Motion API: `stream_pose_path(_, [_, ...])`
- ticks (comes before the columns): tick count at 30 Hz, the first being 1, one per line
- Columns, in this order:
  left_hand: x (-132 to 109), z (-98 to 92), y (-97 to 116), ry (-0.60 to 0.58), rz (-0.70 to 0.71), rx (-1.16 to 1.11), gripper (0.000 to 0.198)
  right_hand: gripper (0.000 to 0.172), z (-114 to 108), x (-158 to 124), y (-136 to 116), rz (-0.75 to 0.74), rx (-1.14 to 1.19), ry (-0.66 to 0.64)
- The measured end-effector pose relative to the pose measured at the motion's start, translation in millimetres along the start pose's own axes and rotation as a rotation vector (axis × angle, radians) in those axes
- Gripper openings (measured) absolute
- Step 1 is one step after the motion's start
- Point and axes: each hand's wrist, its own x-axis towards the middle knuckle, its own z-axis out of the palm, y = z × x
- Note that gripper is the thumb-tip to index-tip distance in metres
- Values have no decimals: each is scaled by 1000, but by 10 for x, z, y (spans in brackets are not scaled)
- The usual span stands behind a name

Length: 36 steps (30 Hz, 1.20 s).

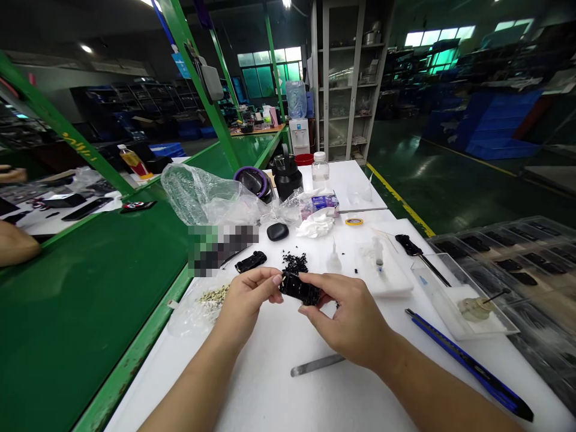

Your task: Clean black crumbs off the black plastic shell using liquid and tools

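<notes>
My right hand grips a small black model car part by its right end, between thumb and fingers. At its left end, the thumb and forefinger of my left hand are pinched together; whatever is between them is too small to make out. Just behind lies a pile of tiny black pieces. A similar black model car rests to the left of the pile. Small pale beige pieces sit in a clear plastic bag beside my left hand.
A grey strip and a blue utility knife lie on the white table. To the right are a clear tray with a small jar and a syringe. Bottles, tissues and tape stand behind. Another person's arm shows far left.
</notes>
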Motion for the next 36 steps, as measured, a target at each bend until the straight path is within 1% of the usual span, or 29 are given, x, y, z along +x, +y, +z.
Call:
stream_pose_path(5, [12, -27, -31, 48, 10, 43, 22, 42, -6, -6, 7, 12, 4, -8])
stream_pose_path(11, [-5, 2, -1, 94, 22, 89, 23, 45, -21, -10, 20, 47, -7, -20])
stream_pose_path(13, [-13, 3, 8, 81, 11, 71, 24, 45, -20, -13, 21, 50, -32, -17])
stream_pose_path(17, [-20, -37, 14, 17, 8, 29, 25, 45, -12, -27, 21, 38, -51, -19])
stream_pose_path(20, [-20, -66, 20, 0, 3, 24, 24, 46, -12, -30, 22, 35, -48, -19])
stream_pose_path(26, [-13, -59, 27, 31, -4, 47, 23, 46, -13, -19, 16, 55, -42, -28])
stream_pose_path(30, [-26, -39, 51, 62, -10, 39, 24, 51, -1, -9, 8, 141, 50, -19])
stream_pose_path(33, [-44, -34, 73, 25, -12, 20, 22, 45, 2, 0, 4, 200, 139, -6])
stream_pose_path(36, [-55, -54, 80, -56, 2, -33, 22, 35, -10, 7, 13, 211, 153, -2])
